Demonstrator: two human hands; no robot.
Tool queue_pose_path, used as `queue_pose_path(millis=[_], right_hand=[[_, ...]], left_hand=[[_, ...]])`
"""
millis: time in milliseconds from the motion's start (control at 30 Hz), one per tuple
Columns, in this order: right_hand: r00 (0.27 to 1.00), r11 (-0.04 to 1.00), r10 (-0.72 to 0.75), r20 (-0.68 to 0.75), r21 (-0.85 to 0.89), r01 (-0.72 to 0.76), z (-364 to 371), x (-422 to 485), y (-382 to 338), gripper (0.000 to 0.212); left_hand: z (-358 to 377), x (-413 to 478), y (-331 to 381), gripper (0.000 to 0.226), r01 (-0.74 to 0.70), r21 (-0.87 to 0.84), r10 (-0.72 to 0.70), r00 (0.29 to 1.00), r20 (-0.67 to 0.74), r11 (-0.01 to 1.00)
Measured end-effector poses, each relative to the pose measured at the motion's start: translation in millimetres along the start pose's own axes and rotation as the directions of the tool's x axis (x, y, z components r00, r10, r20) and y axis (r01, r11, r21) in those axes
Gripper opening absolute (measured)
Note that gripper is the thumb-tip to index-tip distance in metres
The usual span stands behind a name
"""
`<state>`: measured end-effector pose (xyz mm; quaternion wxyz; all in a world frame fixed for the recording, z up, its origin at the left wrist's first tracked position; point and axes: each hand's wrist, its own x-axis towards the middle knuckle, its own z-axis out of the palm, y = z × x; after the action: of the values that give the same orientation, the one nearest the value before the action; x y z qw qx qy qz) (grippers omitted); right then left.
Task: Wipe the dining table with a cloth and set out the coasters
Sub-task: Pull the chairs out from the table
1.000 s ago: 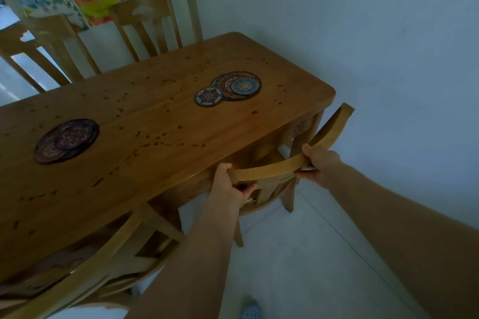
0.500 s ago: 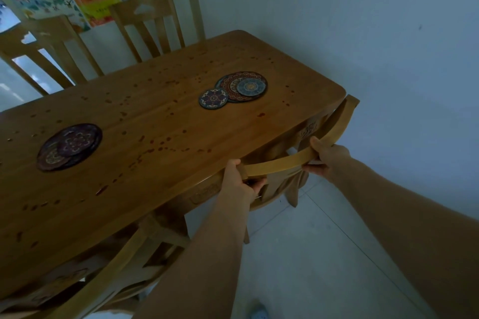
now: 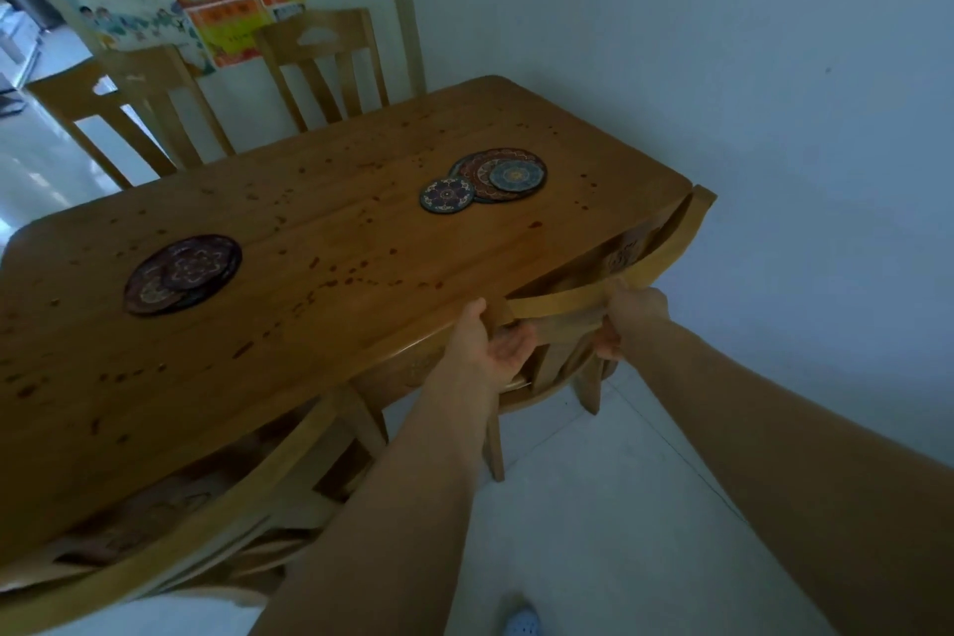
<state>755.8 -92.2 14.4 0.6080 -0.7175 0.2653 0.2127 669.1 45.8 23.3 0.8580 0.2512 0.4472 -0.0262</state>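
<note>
The wooden dining table is speckled with dark red spots. On its far right lies a pile of patterned round coasters, with one small coaster beside it. A darker pile of coasters lies at the left. No cloth is visible. My right hand grips the curved top rail of a wooden chair tucked against the table's near right edge. My left hand is at the rail's left end, palm showing, fingers loose under the rail.
A second chair is pushed under the table's near left side. Two more chairs stand along the far side. The white wall runs close past the table's right end. Posters hang at the back left. The floor is pale tile.
The chair has slid further in, so its top rail now meets the table edge. My left hand has loosened from the rail end and its palm now shows. The coasters have not moved.
</note>
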Motion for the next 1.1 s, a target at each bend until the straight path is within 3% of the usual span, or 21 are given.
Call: queue_pose_path(millis=[233,533,900,1100], right_hand=[[0.981,0.992,-0.097,0.169,0.092,0.082,6.6,-97.6,26.5,0.029],[0.929,0.969,-0.204,0.31,0.201,0.146,22.7,-211.5,60.6,0.024],[0.775,0.956,-0.29,0.562,0.203,0.211,116.3,-343.4,87.2,0.029],[0.706,0.938,-0.346,0.618,0.242,0.248,186.6,-396.6,96.7,0.028]], left_hand=[[-39.1,-70.5,-16.4,0.039,-0.182,0.044,0.179,0.982,0.062,0.982],[-122.5,-163.7,-17.5,0.031,-0.354,-0.02,0.353,0.935,-0.024,0.935],[-244.7,-270.5,46.6,0.025,-0.571,-0.201,0.547,0.821,-0.165,0.796],[-315.0,-296.7,86.9,0.026,-0.671,-0.184,0.631,0.74,-0.233,0.718]])
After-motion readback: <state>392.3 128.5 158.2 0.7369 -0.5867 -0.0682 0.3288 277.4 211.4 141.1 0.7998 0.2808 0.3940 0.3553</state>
